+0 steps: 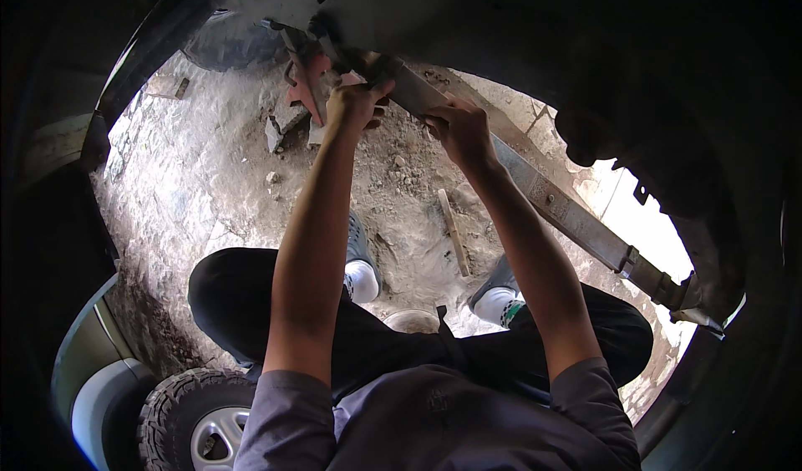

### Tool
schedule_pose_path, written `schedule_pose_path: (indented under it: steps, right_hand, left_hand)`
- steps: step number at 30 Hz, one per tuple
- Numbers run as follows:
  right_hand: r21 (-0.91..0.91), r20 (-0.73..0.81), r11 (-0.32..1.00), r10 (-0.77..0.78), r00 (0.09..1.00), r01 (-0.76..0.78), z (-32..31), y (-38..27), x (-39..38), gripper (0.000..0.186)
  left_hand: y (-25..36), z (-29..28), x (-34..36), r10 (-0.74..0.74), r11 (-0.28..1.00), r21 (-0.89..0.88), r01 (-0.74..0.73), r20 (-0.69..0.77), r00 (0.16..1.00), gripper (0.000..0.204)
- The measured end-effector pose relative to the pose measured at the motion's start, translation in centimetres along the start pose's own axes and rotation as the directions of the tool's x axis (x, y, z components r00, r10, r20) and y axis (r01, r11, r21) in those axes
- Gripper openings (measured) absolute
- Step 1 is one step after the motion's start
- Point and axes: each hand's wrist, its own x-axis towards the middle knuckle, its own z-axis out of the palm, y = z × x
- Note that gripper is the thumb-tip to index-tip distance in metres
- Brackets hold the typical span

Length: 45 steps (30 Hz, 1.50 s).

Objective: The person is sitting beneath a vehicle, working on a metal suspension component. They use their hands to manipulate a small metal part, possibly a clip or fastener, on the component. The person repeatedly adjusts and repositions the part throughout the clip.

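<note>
**Leaf spring held at its upper end, both hands on it**

Rocky, dusty ground below, dark vehicle underbody overhead. Far to the left of the fingers, low down, a knobbly tyre on a silver wheel; higher up, a second tyre in shadow under the body.

Just left of the left fingers, a red metal stand among broken stones, upright as far as can be told, its top lost in the dark.

Left hand raised, fingers curled shut around the dark upper end of the leaf spring, thumb underneath. Exactly what sits inside that grip: cannot tell, too dark.

Right hand just beside it, a little further down the same spring, fingers bent over its upper edge and pressed to the flat steel, gripping it.

Below the fingers, between the knees, a short wooden stick lying on the dirt, well apart from both hands.

Right of the right fingers, the spring running long and slanted down toward the picture's right rim, leaves bound by a metal clip, far end hidden behind the dark bodywork.

Progress, judged from this alone: spring already up under the vehicle and supported by hand at the upper end; no bolt or tool visible at the fingers, so that end probably not yet fastened. State of the far end unclear.
</note>
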Motion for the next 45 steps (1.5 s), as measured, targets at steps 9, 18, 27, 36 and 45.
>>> schedule_pose_path:
  steps: [9,18,27,36,45]
  right_hand:
    - [-0.051,-0.029,0.995,-0.085,0.996,0.083,1.3,-0.5,2.0,0.016]
    - [-0.051,-0.020,0.994,-0.094,0.995,0.093,1.3,0.0,1.5,0.017]
    - [-0.083,0.041,0.995,-0.056,0.998,0.059,1.2,0.4,1.4,0.016]
    - [-0.050,-0.033,0.999,-0.007,0.999,0.006,1.7,-0.6,2.4,0.014]
    - [0.036,-0.010,0.994,0.101,0.995,-0.100,0.7,-2.0,0.7,0.017]
  left_hand:
    - [-0.3,0.2,0.8,-0.030,0.999,-0.029,0.030,0.007,1.000,0.039]
    - [-0.4,0.1,0.7,-0.009,1.000,-0.012,0.009,-0.014,1.000,0.043]
    - [-0.1,0.1,0.0,-0.003,1.000,0.026,0.003,-0.017,1.000,0.043]
    - [-0.1,0.7,0.4,0.051,0.989,0.141,-0.051,0.002,0.999,0.044]
    - [-1.0,0.2,1.1,0.216,0.911,0.374,-0.174,-0.074,0.974,0.044]
